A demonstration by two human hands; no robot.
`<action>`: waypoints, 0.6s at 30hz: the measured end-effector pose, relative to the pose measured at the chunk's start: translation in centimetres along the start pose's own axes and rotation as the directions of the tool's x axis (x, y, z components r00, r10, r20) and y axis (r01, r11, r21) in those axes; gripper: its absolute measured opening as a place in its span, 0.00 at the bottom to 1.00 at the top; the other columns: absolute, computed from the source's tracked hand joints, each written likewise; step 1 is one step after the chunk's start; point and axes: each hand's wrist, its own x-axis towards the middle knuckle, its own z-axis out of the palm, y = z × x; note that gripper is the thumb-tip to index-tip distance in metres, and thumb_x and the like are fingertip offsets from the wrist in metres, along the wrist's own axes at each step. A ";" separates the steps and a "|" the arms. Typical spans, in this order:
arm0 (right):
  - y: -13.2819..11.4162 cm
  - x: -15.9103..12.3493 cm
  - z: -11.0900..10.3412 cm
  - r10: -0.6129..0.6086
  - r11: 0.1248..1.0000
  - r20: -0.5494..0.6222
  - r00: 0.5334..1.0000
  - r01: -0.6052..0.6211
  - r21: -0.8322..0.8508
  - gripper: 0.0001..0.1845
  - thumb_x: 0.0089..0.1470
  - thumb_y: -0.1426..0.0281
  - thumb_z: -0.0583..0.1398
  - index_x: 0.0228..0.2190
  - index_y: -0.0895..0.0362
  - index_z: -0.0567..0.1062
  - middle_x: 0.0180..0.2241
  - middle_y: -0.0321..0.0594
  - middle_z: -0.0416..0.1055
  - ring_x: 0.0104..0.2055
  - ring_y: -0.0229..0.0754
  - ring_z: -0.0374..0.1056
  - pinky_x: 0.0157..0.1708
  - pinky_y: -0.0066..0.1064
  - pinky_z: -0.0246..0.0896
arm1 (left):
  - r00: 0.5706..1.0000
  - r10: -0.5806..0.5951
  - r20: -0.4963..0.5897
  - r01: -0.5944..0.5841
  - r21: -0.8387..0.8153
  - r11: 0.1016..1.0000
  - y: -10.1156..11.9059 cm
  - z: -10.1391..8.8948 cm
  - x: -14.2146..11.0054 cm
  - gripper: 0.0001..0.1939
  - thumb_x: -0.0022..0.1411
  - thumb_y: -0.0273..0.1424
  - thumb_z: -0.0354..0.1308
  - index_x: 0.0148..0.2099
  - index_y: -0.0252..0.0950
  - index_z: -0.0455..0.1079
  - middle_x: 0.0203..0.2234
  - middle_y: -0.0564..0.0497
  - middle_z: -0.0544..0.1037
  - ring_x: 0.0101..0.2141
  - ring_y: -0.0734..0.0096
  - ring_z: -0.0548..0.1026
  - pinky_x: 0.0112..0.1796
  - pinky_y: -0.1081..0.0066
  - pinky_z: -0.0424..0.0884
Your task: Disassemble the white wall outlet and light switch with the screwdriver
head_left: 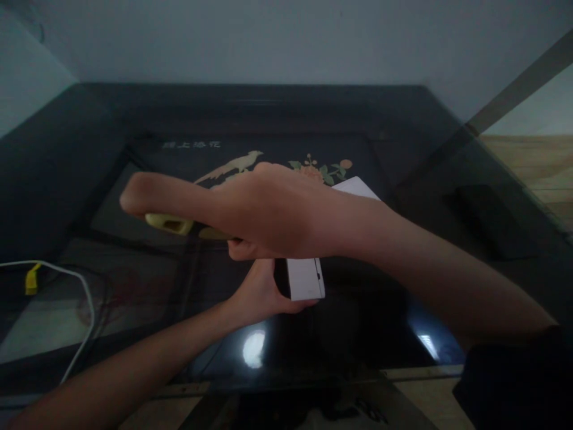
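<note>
My right hand (273,206) reaches in from the right, high above the table and close to the camera. It is closed round a yellow plastic object (168,223) with a dark slot; the thumb lies along its top, and the rest is hidden in the fist. Below it, my left hand (259,292) grips a white box (305,279) on its left side, with the thumb along the near edge. My right hand and forearm cover the middle of the box, so only its near end and a far corner show.
The dark glass-topped table (358,340) bears an inlaid bird and flowers, and reflects lights. At the left runs a white cable (85,286) with a yellow tag (31,279). A dark flat object (490,221) lies on the right side. A wall stands behind the table.
</note>
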 end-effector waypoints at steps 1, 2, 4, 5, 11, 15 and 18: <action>0.1 0.2 0.3 -0.036 0.999 -0.018 0.999 0.036 -0.026 0.31 0.59 0.76 0.52 0.63 0.53 0.57 0.29 0.31 0.70 0.27 0.34 0.65 0.28 0.26 0.54 | 1.000 0.001 -0.012 -0.001 -0.010 1.000 -0.2 0.1 0.0 0.38 0.39 0.45 0.73 0.50 0.37 0.63 0.41 0.43 0.74 0.44 0.46 0.73 0.55 0.38 0.62; 0.3 0.4 0.6 -0.074 0.996 -0.023 0.997 0.073 -0.051 0.32 0.57 0.78 0.52 0.63 0.55 0.58 0.30 0.31 0.70 0.28 0.34 0.65 0.29 0.26 0.55 | 1.000 0.004 -0.021 -0.005 -0.025 1.000 -0.3 0.2 -0.1 0.39 0.39 0.46 0.73 0.50 0.37 0.62 0.41 0.43 0.73 0.44 0.46 0.73 0.55 0.38 0.61; 0.7 0.6 1.1 -0.110 0.990 -0.025 0.994 0.108 -0.087 0.33 0.56 0.80 0.53 0.62 0.57 0.57 0.32 0.33 0.71 0.30 0.35 0.67 0.31 0.27 0.57 | 1.000 0.005 -0.031 -0.007 -0.061 0.998 -0.6 0.4 -0.1 0.42 0.38 0.46 0.74 0.52 0.38 0.60 0.45 0.42 0.72 0.48 0.44 0.72 0.55 0.39 0.61; 1.0 0.7 1.2 -0.127 0.988 -0.033 0.991 0.124 -0.093 0.34 0.56 0.80 0.54 0.63 0.57 0.56 0.34 0.34 0.72 0.31 0.36 0.68 0.32 0.27 0.57 | 0.999 0.003 -0.032 -0.006 -0.083 0.996 -0.7 0.4 -0.1 0.44 0.38 0.45 0.74 0.54 0.38 0.59 0.47 0.40 0.72 0.50 0.43 0.71 0.55 0.39 0.62; 1.9 1.1 1.1 -0.072 0.994 -0.067 0.995 0.066 -0.091 0.37 0.53 0.79 0.59 0.62 0.60 0.55 0.37 0.37 0.74 0.39 0.40 0.70 0.38 0.29 0.60 | 0.998 0.064 0.002 -0.061 -0.258 0.964 0.2 0.5 0.3 0.47 0.40 0.34 0.75 0.59 0.38 0.54 0.56 0.39 0.67 0.57 0.45 0.68 0.58 0.43 0.61; 1.2 1.1 0.6 -0.018 0.991 -0.048 0.999 0.011 -0.130 0.36 0.52 0.81 0.58 0.62 0.62 0.56 0.35 0.36 0.73 0.37 0.42 0.71 0.37 0.31 0.61 | 0.998 0.059 0.007 -0.055 -0.289 0.956 0.4 0.5 0.4 0.49 0.39 0.33 0.75 0.61 0.39 0.52 0.57 0.39 0.66 0.58 0.45 0.67 0.59 0.43 0.60; 0.6 0.6 0.2 0.050 0.986 -0.063 0.997 -0.059 -0.155 0.37 0.52 0.80 0.57 0.62 0.59 0.55 0.36 0.36 0.73 0.35 0.42 0.71 0.35 0.31 0.60 | 0.998 0.056 0.005 -0.053 -0.288 0.956 0.2 0.5 0.4 0.50 0.39 0.33 0.75 0.60 0.40 0.52 0.57 0.39 0.66 0.58 0.44 0.66 0.59 0.43 0.60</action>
